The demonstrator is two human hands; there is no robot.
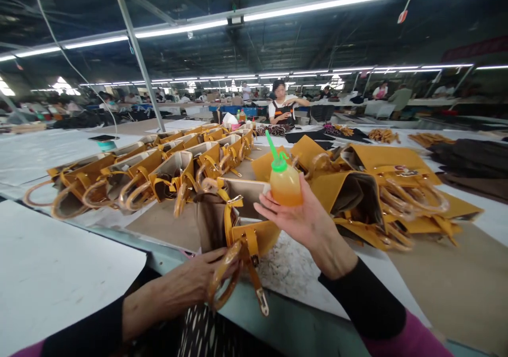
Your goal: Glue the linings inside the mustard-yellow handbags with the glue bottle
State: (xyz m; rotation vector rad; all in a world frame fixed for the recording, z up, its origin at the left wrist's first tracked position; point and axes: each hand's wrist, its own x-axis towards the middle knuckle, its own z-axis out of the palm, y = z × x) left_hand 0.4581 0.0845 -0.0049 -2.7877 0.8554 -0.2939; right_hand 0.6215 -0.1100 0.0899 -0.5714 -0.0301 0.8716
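Observation:
My right hand (304,216) grips a squeeze bottle (286,184) with a green nozzle cap and amber liquid inside, held up over the table. Its green tip points up and to the left. Below and to the left, my left hand (206,275) is at a yellow handbag (254,235) by the table's front edge, with fingers behind a brown wrapped handle (226,275). The fingertips are partly hidden, so their exact grip does not show. The bag's mouth faces up, showing a grey lining, and a strap with a metal end hangs over the edge.
Rows of yellow handbags (137,169) stand at the left. More yellow bags (357,187) lie piled at the right. Bundles of handles (383,135) and dark cloth (472,158) are farther back. A co-worker (282,105) is across the table. A metal post (139,60) rises at the left.

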